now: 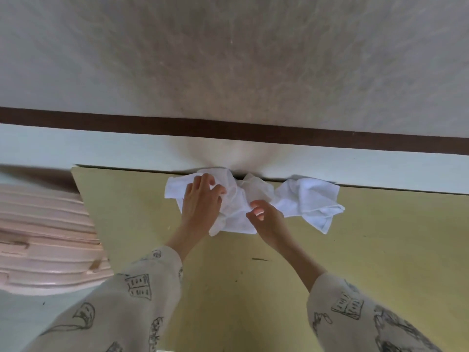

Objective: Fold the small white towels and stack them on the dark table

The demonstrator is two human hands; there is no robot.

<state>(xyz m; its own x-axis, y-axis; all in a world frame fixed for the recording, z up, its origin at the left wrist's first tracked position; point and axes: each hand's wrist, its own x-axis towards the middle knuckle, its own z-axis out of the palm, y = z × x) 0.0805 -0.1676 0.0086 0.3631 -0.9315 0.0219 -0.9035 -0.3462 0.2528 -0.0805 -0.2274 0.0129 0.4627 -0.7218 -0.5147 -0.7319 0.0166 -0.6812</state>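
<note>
The pile of white towels lies crumpled at the far edge of the yellowish counter, against the wall. The left hand grips a bunch of cloth; the right hand, just beside it, pinches a fold. Sorting seems underway; next, I'd judge, one towel must be pulled free and spread flat.

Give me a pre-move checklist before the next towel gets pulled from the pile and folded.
1. Left hand on the crumpled white towels: ok, its fingers curl into the cloth.
2. Right hand holds a towel: cannot tell; thumb and forefinger pinch at the cloth's edge.
3. One towel separated from the pile: not ok, all bunched together.
4. Bare table space near the person for folding: ok.
5. Folded stack started: not ok, none visible.
6. Pink ribbed object left of the table, apart from towels: ok.
</note>
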